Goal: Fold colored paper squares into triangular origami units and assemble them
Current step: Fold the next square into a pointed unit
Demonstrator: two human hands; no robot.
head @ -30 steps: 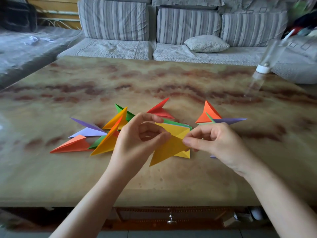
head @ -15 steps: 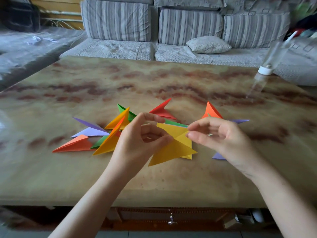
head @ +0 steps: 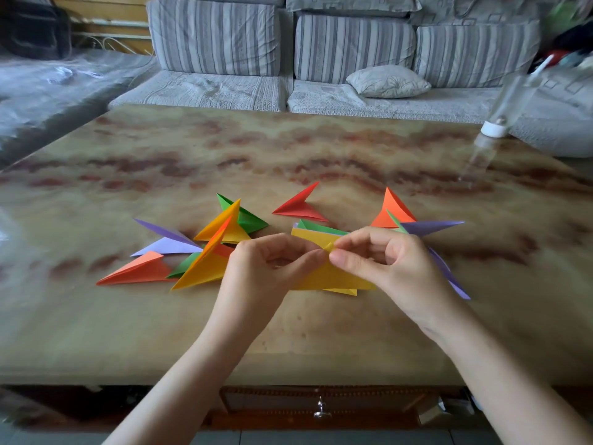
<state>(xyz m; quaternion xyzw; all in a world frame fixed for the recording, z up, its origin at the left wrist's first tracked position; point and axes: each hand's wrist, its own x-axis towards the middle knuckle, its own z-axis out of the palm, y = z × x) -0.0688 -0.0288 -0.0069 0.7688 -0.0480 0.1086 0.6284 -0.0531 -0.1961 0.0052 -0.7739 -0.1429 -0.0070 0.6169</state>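
You have the yellow paper (head: 333, 279) pinched from both sides. Your left hand (head: 266, 268) and right hand (head: 394, 264) meet at its top corner, and each grip is closed on the sheet between thumb and forefinger. The paper sits near the front middle of the surface (head: 288, 149). It is just in front of the stack of squares (head: 316, 232), and the pile of finished units (head: 205, 264) lies to your left. I cannot tell whether its lower edge touches the surface or floats just above it.

This looks like a corner fold partway through shaping a unit. To do it well:

- Line up the two edges at that small tip before you press.
- Hold the tip firm with one grip and run the other thumb outward along the crease.
- Lay the paper flat on the surface if the layers start to slide.
- A soft or skewed crease here would probably make a loose fit when you slot the units together.

The paper's long axis runs left to right across your view, and the bottom edge is close to level. The small folded tip between your fingertips points up and away from you, toward the sofa (head: 218, 88). A thinner yellow sliver shows under the lower right edge.
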